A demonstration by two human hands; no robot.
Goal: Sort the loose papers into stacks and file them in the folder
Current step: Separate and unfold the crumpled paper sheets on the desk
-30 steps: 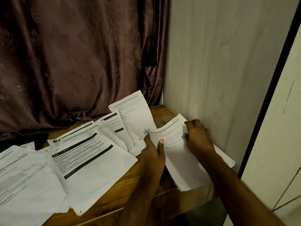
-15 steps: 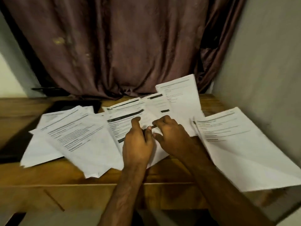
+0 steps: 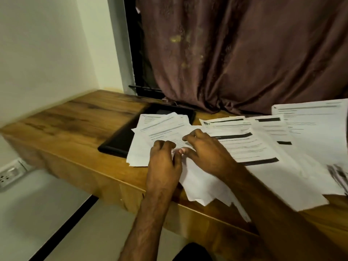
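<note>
Brown curtain [image 3: 244, 53] hangs behind a wooden table [image 3: 75, 117] set into a pale-walled corner; loose white printed papers [image 3: 263, 147] fan across its right half, some hanging over the front edge. Flat black folder [image 3: 120, 140] lies near the back edge toward the left, half covered by a small skewed pile of white sheets [image 3: 162, 127]. Left hand [image 3: 163, 162] sits fingers curled down on that pile near the front edge, seemingly pinching a sheet edge against the thumb, blur makes it hard to be sure. Right hand [image 3: 205, 151] just beside it, fingers bent and spread on the same sheets, fingertips pressing the top page, thumb almost touching the left hand. Step looks like gathering the left pile into one stack. To do it well: keep one hand pinning the pile, draw stray sheets in with the other, square the edges against the table before lifting. Watch the overhanging sheets at the front edge, they could slide off. Folder needs uncovering before filing. Task is early; most papers unsorted.
</note>
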